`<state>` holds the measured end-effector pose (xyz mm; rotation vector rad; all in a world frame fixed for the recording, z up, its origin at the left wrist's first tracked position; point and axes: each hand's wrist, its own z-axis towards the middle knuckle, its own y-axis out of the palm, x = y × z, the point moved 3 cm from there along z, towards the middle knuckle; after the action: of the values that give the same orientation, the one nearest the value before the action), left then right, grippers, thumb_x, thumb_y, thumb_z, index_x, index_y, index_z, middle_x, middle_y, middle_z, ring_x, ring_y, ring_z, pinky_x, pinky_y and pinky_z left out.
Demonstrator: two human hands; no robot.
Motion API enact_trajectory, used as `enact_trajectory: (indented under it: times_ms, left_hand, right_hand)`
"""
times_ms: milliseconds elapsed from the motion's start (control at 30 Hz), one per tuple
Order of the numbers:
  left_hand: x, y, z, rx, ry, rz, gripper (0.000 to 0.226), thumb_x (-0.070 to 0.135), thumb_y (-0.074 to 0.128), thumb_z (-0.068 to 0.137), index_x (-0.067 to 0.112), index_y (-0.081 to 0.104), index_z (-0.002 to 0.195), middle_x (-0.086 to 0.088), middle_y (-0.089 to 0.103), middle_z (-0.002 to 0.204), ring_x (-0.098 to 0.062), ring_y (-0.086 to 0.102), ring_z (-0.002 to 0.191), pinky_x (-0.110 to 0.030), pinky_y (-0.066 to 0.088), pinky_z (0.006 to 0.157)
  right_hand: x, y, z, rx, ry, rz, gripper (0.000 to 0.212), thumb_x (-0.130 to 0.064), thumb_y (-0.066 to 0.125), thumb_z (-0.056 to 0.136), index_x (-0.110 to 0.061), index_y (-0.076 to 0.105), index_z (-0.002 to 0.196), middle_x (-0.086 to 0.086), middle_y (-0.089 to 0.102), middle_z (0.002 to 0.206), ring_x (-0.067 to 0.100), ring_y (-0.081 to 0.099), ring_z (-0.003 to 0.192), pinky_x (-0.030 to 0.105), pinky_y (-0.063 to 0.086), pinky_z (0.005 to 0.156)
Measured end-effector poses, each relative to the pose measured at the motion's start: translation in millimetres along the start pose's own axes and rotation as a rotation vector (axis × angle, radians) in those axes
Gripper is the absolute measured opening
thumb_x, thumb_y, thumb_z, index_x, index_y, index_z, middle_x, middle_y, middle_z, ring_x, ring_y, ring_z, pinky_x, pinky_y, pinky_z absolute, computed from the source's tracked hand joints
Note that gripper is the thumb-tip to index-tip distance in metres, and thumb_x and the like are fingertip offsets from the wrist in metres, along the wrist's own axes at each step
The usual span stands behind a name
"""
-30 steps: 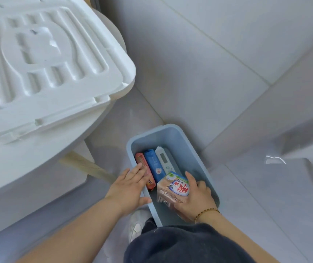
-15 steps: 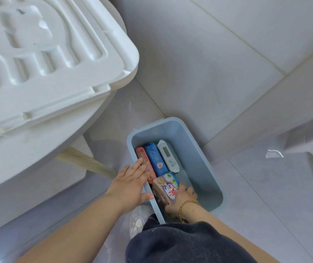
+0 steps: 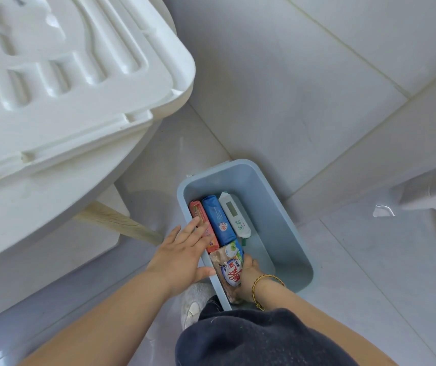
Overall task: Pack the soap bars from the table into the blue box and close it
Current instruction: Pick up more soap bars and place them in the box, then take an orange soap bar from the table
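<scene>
The open blue box stands on the tiled floor at the foot of a wall. Three wrapped soap bars lie side by side along its left wall: a red one, a blue one and a white one. My right hand is down inside the near end of the box, gripping a beige soap pack with red lettering, pressed against the left wall. My left hand lies flat over the box's left rim, fingers spread, fingertips on the red bar.
A white round table with a large white plastic lid on it overhangs at the left, on a wooden leg. My dark-trousered knee and a white shoe sit just before the box.
My right hand has pushed the beige pack from the middle of the box down and left into the near corner, turning it on edge. The left hand stayed on the rim.
</scene>
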<state>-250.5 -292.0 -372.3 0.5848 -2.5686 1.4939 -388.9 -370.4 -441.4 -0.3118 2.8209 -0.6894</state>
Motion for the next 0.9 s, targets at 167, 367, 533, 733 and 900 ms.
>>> enact_trajectory:
  times_ms: [167,367,533,733,900]
  left_hand:
    - [1,-1,0,-0.012,-0.005,-0.001,0.072,0.054,0.032,0.089,0.024,-0.003,0.143,0.003,-0.016,0.154,-0.005,-0.029,0.128,-0.033,-0.016,0.110]
    - [3,-3,-1,-0.020,-0.019,0.007,0.071,0.053,0.033,0.089,0.024,-0.004,0.143,0.003,-0.018,0.153,-0.005,-0.032,0.124,-0.034,-0.015,0.110]
    - [7,-10,-5,-0.003,-0.021,-0.006,0.060,0.043,0.034,0.093,0.024,0.006,0.144,0.000,-0.010,0.155,-0.015,-0.018,0.140,-0.034,-0.007,0.114]
    - [12,-41,-43,0.187,-0.034,-0.154,0.044,0.025,0.037,0.095,0.028,0.028,0.138,0.002,0.035,0.147,-0.017,0.030,0.135,-0.030,0.023,0.110]
    - [22,-84,-100,0.411,-0.034,-0.213,0.037,0.027,0.039,0.094,0.032,0.041,0.131,0.010,0.048,0.137,-0.012,0.043,0.125,-0.025,0.036,0.100]
  right_hand:
    - [0,-4,3,-0.021,0.006,-0.092,0.087,-0.023,0.064,0.080,-0.010,0.004,0.142,0.011,0.033,0.142,0.028,0.046,0.123,0.038,0.040,0.101]
    - [5,-7,5,-0.008,-0.026,-0.059,0.092,-0.027,0.070,0.073,-0.017,0.009,0.141,0.009,0.038,0.139,0.026,0.047,0.122,0.039,0.041,0.100]
    - [5,-20,-11,0.042,-0.081,0.060,0.063,-0.030,0.067,0.076,-0.018,0.037,0.131,0.007,0.051,0.130,0.023,0.053,0.114,0.037,0.046,0.098]
    - [9,-65,-58,0.313,-0.167,0.127,0.030,-0.011,0.040,0.093,-0.007,0.056,0.117,0.014,0.060,0.122,0.027,0.056,0.112,0.032,0.045,0.094]
    - [-3,-105,-113,0.483,-0.319,0.348,0.025,-0.002,0.049,0.088,0.001,0.063,0.107,0.017,0.064,0.114,0.030,0.057,0.109,0.034,0.042,0.098]
